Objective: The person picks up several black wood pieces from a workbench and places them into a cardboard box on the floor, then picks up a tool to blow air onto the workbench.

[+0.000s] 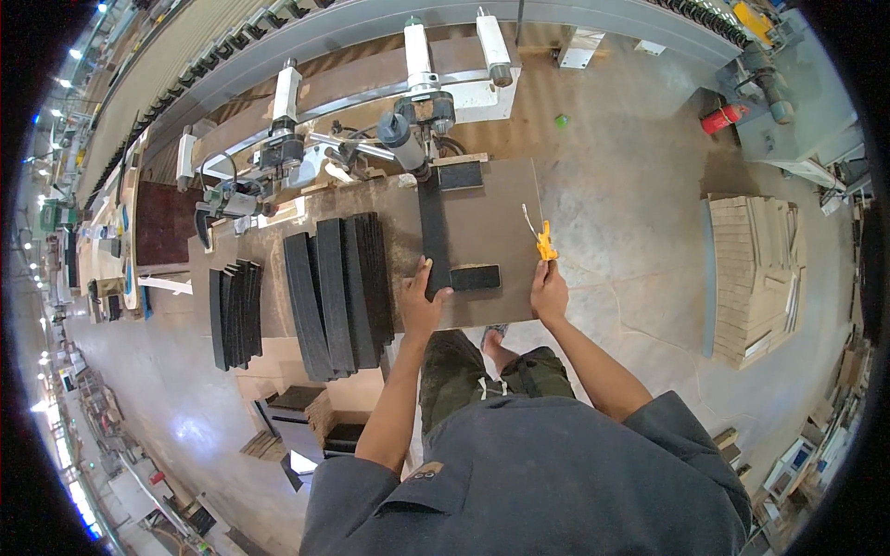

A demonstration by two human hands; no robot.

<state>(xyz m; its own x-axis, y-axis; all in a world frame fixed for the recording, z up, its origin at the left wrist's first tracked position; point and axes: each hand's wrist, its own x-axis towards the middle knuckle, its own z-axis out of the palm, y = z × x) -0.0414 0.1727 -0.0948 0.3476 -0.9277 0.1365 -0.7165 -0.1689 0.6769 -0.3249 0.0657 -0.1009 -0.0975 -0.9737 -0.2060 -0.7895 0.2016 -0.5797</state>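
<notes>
A long black strip lies on the brown worktable, its far end under a grey cylindrical machine head. My left hand rests on the strip's near end, thumb and index finger spread. Beside the thumb, a short black block sits on the table; another black block lies farther up, next to the machine head. At the table's right edge my right hand is closed around the lower end of a yellow tool with a thin pale tube; its exact kind is unclear.
Stacked black strips and a smaller stack stand on the table's left. White machine cylinders cross the far side. A pile of pale boards is on the floor at right, with a red extinguisher beyond.
</notes>
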